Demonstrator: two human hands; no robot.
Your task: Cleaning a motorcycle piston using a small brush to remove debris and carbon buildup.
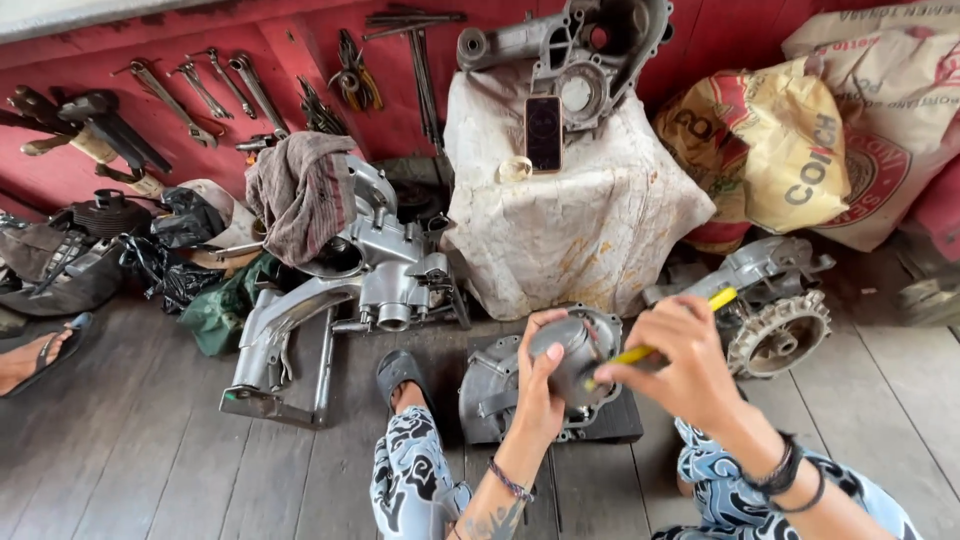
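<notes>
My left hand grips a round grey metal engine part and holds it up above an engine casing that lies on a dark mat on the floor. My right hand holds a yellow-handled tool, its tip set against the side of the metal part. Both forearms come up from the bottom edge, with bracelets on the wrists. My knees in patterned trousers sit on either side of the casing.
A large grey engine block with a rag on it lies to the left. Another casing with a toothed wheel lies to the right. A cloth-covered stand bears a phone and a casing. Wrenches hang on the red wall. Sacks lean at right. Another person's sandalled foot is at left.
</notes>
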